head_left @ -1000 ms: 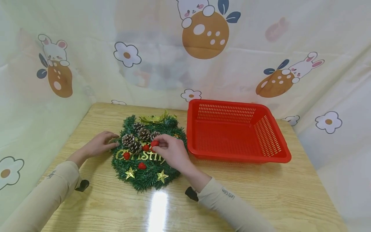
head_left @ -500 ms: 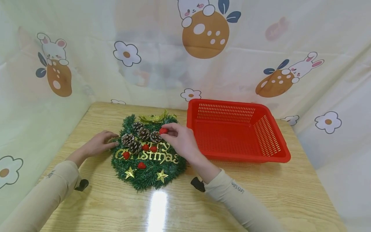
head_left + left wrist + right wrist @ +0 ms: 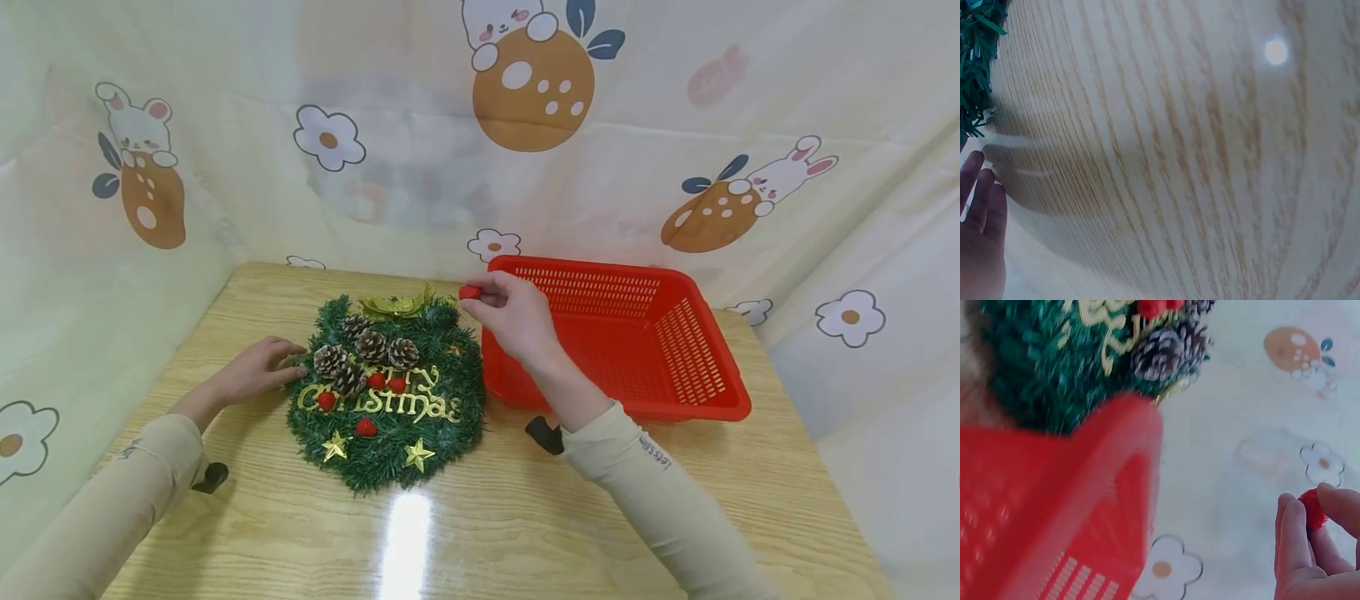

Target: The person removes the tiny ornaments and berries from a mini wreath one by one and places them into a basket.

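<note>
Two hands: right (image 3: 519, 321) pinches red berry (image 3: 469, 292), left (image 3: 258, 368) relaxed at wreath (image 3: 381, 454)

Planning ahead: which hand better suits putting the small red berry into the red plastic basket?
Probably the right hand: it pinches the berry near the basket; the left hand, farther off, rests by the round green wreath.

The wreath (image 3: 384, 448) lay on the left half of the tabletop (image 3: 660, 517), near its back edge, with the basket (image 3: 622, 335) to its right. On the wreath, stars (image 3: 419, 455) lay before the lettering (image 3: 411, 405).
</note>
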`<move>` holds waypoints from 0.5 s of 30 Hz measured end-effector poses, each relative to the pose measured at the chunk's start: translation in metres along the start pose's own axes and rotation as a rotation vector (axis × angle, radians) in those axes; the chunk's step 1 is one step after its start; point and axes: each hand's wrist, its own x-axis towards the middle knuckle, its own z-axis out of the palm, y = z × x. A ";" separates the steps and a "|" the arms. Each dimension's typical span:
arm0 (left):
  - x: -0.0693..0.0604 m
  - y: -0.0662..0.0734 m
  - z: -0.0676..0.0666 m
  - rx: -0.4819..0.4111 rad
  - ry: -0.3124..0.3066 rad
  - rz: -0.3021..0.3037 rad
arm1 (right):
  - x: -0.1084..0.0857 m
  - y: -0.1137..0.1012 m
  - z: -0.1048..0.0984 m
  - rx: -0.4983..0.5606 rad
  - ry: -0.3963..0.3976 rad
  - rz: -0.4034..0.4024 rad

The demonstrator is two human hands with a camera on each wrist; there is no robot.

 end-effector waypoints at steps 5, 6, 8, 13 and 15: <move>0.000 0.001 -0.001 -0.001 -0.003 -0.011 | 0.013 0.008 -0.015 -0.005 0.013 0.058; 0.000 0.001 -0.001 -0.002 -0.004 -0.013 | 0.015 0.010 -0.018 -0.002 0.015 0.073; 0.000 0.000 -0.001 -0.002 -0.006 -0.014 | 0.020 0.014 -0.024 0.007 0.020 0.104; 0.001 0.000 0.000 -0.005 -0.009 -0.017 | 0.031 0.026 -0.035 -0.001 0.038 0.160; 0.001 0.000 0.000 -0.005 -0.009 -0.019 | 0.036 0.032 -0.038 -0.014 0.042 0.190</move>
